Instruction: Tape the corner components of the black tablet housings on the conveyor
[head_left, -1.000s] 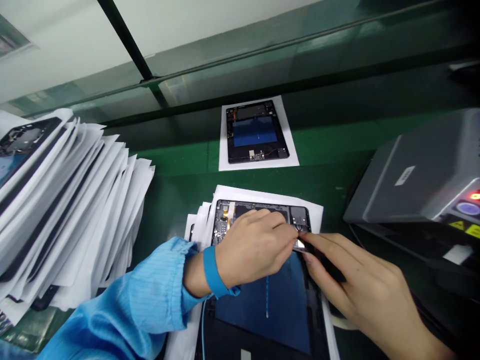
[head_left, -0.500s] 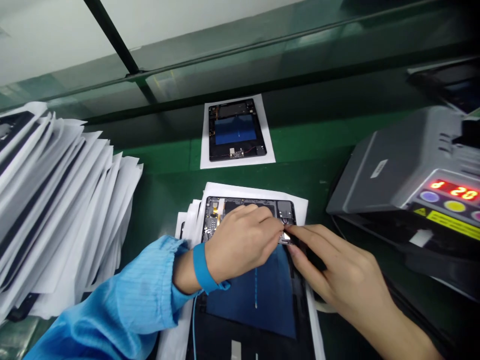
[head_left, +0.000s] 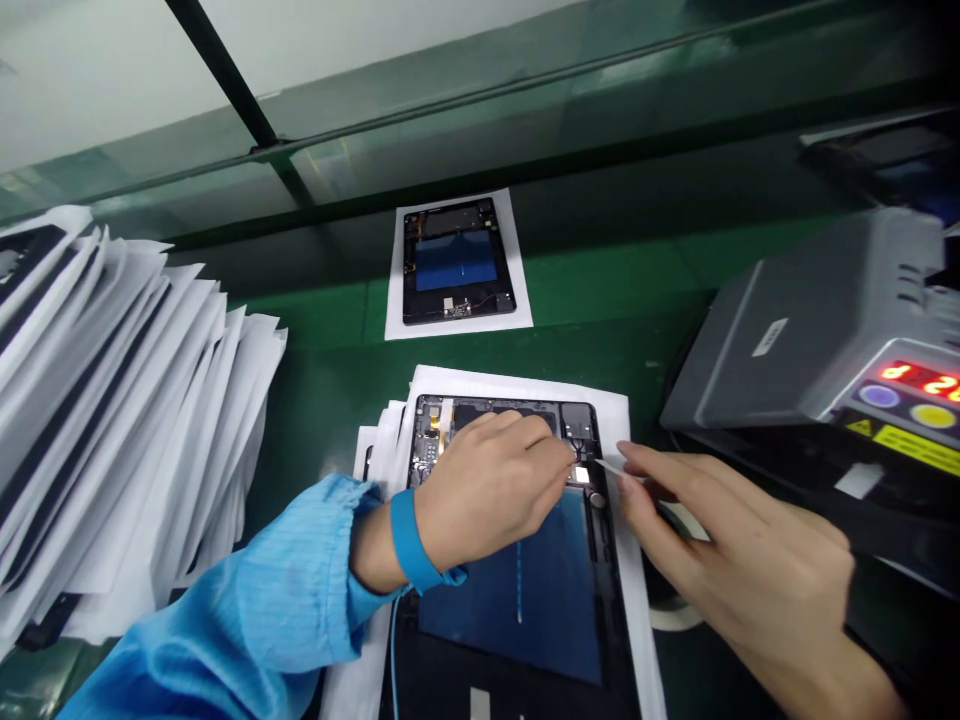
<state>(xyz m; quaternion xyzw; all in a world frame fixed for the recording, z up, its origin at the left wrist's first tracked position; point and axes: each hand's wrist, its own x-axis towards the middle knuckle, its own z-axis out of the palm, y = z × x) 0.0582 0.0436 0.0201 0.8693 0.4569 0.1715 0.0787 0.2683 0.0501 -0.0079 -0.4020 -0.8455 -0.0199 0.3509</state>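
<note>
An opened tablet point(head_left: 525, 610) with its inner parts showing lies on white sheets in front of me. Over its upper part rests my left hand point(head_left: 495, 475), its fingers closed near the small connectors and wires by the right edge. What those fingers pinch, if anything, is hidden. My right hand point(head_left: 720, 530) is just off the tablet's right edge. Between its thumb and forefinger is a thin pale strip point(head_left: 613, 468), its tip pointing left at the tablet. A blue wrist band point(head_left: 409, 540) with a cord circles my left wrist.
A second opened tablet point(head_left: 457, 265) lies on white paper farther back. At the left leans a tall stack of white sheets point(head_left: 180, 400) with dark panels between. A grey machine point(head_left: 810, 320) with a red display stands at the right. A pale ring point(head_left: 679, 615) sits below my right hand.
My right hand has drawn back to the right, off the tablet's edge, and the pale strip now shows in its fingers. The left hand stays over nearly the same spot.
</note>
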